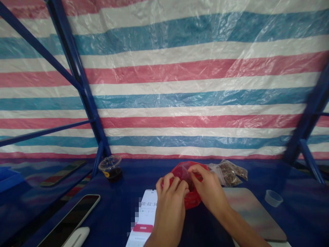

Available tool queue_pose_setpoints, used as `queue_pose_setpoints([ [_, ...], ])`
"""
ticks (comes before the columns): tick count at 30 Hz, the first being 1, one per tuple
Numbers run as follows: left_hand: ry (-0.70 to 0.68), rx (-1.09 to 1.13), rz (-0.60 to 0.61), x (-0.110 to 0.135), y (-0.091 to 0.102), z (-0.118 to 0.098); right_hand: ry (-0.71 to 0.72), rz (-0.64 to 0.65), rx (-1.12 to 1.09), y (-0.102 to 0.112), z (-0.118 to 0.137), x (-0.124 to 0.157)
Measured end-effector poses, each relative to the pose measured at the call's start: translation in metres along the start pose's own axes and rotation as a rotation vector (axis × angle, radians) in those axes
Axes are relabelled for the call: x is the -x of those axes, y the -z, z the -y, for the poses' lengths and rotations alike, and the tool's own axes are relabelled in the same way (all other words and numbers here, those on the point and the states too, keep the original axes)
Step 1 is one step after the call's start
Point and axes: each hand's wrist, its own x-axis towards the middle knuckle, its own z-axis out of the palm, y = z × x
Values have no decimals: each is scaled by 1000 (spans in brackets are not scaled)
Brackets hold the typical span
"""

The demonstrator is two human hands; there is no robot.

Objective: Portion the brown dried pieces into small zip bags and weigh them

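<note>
A red plastic bag [193,202] stands open on the blue table in front of me. My left hand [171,202] has its fingers curled over the near left side of its mouth. From the right, my right hand [208,188] reaches over the opening, thumb and forefinger pinched together on what looks like a small clear plastic bag [184,171]. My fingers hide most of the inside of the red bag. Just behind my right hand lie several clear bags with brown dried contents [230,172].
Left of my hands lies a lit phone with a timer [145,214]. Further left are a dark phone [70,221], a white rounded object [77,237] and a cup of dark liquid [111,169]. A grey flat panel [253,212] and a small clear tub [273,198] sit right.
</note>
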Motion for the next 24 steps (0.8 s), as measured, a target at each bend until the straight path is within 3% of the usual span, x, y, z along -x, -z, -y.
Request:
queue_pose_setpoints([
  [4,-24,-9,58,2,-3,4,-2,-5,13,2,1,1],
  [24,-8,54,46,3,-7,-1,68,-122,169,10,1,3],
])
